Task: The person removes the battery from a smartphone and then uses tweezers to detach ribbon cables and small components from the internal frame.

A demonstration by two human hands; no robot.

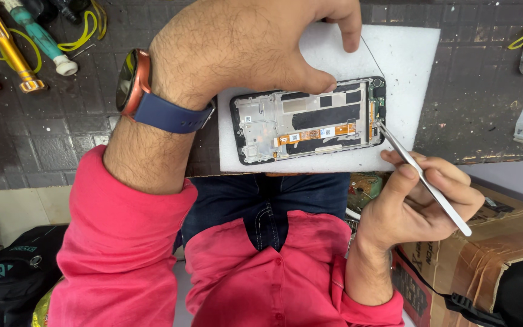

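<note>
White foam pad — silver tweezers — pink sleeve.

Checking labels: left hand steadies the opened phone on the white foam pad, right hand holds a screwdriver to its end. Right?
Not quite. In the head view the right hand holds metal tweezers, not a screwdriver, tips at the end of the opened phone. The left hand does steady it on the white foam pad.
</note>
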